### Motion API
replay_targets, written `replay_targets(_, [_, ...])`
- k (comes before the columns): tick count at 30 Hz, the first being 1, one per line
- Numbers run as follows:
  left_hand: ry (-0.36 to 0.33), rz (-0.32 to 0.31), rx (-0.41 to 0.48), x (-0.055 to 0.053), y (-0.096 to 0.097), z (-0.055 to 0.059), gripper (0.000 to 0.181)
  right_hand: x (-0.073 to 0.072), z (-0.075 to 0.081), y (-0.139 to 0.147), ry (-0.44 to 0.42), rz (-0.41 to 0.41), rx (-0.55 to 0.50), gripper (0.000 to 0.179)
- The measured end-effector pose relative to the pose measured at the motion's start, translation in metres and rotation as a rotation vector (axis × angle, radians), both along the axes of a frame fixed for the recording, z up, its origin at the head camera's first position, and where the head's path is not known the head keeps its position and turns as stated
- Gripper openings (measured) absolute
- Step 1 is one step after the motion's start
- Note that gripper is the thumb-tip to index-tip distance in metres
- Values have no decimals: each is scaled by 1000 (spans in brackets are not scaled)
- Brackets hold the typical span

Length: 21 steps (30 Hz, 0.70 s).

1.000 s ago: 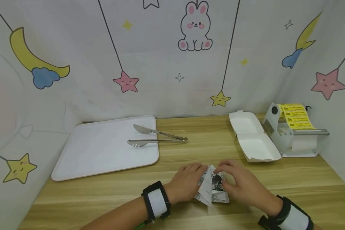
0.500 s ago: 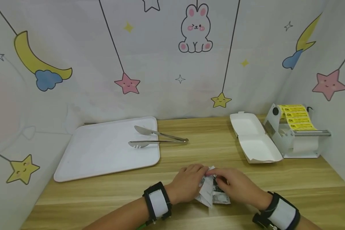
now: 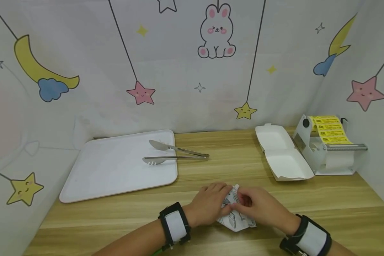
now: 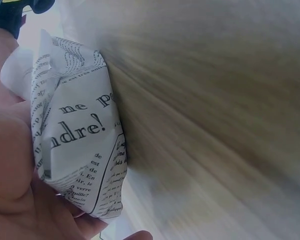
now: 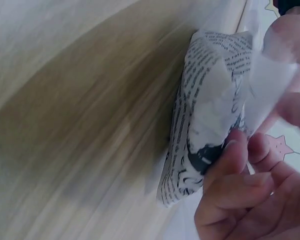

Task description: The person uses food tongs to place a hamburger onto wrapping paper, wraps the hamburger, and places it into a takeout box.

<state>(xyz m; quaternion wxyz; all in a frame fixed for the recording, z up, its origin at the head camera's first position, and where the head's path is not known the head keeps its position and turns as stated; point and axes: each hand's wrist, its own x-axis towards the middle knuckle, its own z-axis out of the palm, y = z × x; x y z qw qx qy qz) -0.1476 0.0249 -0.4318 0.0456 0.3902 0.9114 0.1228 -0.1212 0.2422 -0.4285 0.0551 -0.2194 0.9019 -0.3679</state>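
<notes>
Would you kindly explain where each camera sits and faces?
Head: head-worn, looking forward and down at the table; left hand and right hand show.
Left wrist: on that wrist, facing the paper packet; the left hand shows lower left.
Right wrist: on that wrist, facing the paper packet; the right hand shows lower right.
Both wrist views share the paper packet.
</notes>
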Motion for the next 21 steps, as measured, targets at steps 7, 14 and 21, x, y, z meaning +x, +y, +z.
replay_targets(7, [-22,-10,4,-1,-3,-2,57,3,-1,6,-67,-9,-37,20])
replay_targets(14, [-62,-44,-8,-3,-6,-4,75,7,-2,11,-27,6,-28,29])
replay_targets(21, [-86,-55,-29,-4,-8,-6,98,12,-1,11,-32,-32,99,42])
